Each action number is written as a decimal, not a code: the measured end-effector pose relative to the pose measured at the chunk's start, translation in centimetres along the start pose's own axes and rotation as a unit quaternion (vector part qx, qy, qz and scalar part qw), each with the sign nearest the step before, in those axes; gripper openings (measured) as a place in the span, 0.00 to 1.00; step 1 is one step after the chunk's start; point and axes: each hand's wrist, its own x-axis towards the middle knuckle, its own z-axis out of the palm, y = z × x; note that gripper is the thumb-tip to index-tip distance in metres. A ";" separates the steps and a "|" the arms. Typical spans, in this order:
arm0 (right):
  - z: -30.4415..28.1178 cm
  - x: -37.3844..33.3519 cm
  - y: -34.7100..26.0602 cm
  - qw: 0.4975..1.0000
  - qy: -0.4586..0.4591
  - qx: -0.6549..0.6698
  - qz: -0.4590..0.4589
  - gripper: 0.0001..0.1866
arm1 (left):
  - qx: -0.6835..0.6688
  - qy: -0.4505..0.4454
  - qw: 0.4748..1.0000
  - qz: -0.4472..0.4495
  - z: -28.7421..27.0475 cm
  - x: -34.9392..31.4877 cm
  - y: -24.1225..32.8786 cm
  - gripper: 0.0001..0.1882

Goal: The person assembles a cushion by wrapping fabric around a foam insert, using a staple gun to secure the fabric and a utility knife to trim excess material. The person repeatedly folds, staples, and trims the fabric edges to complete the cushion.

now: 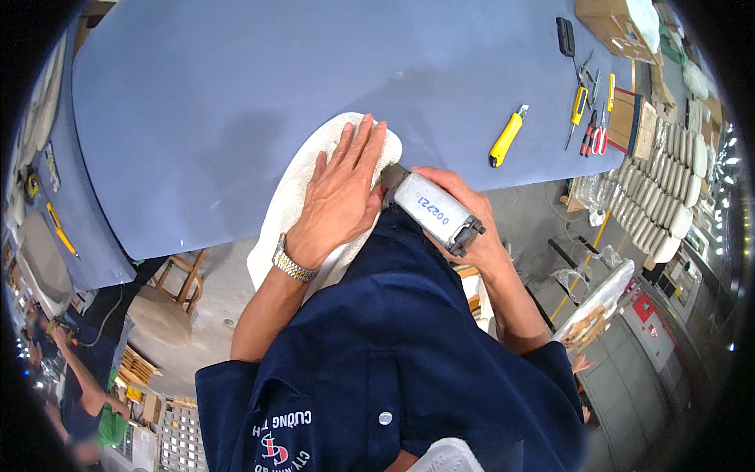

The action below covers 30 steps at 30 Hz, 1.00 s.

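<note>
A cream, fabric-covered chair pad (271, 236) with a rounded end lies tilted at the near edge of the blue-grey table, partly against my body. My left hand (334, 204) rests flat on its upper face, fingers stretched out toward the far rim and thumb off to the side. A wristwatch (295, 266) circles that wrist. My right hand (472, 208) is wrapped round a grey staple gun (431, 206). The tool's dark nose points at the pad's right edge, close to my left thumb; whether it touches the pad is hidden.
On the table (236, 79), right side, lie a yellow utility knife (509, 138), screwdriver (577, 108), pliers (584, 75) and scissors (601, 140). Stacked pads (661, 185) and a cardboard box (621, 30) stand farther right. At lower left, a co-worker's arm (82, 366) shows near another pad (43, 263).
</note>
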 end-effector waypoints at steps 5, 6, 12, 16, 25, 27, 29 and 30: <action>0.8 0.4 -0.7 0.999 0.004 0.003 0.034 0.32 | -0.020 0.008 1.000 -0.010 0.0 0.3 -0.1 0.48; 1.1 0.2 -0.8 0.999 0.011 0.007 0.049 0.32 | -0.021 0.016 1.000 -0.010 0.0 0.4 -0.1 0.48; 1.6 0.5 0.6 1.000 0.016 -0.002 0.015 0.34 | -0.017 0.060 0.998 -0.005 -0.1 0.6 0.0 0.48; 1.9 0.9 1.2 0.997 0.044 0.056 -0.001 0.32 | 0.006 0.085 0.996 0.005 0.2 0.7 -0.3 0.47; 3.2 -1.2 3.0 0.989 0.085 0.075 -0.095 0.36 | 0.035 0.117 0.992 0.029 1.0 0.2 -0.8 0.45; 3.4 -1.4 2.9 0.989 0.083 0.080 -0.097 0.36 | 0.041 0.120 0.991 0.030 1.4 0.3 -1.0 0.45; 3.6 -1.3 2.5 0.991 0.078 0.071 -0.084 0.35 | 0.040 0.121 0.991 0.033 1.3 0.2 -1.0 0.46; 3.5 -1.3 2.3 0.991 0.082 0.069 -0.084 0.35 | 0.038 0.122 0.991 0.034 1.3 0.2 -0.9 0.46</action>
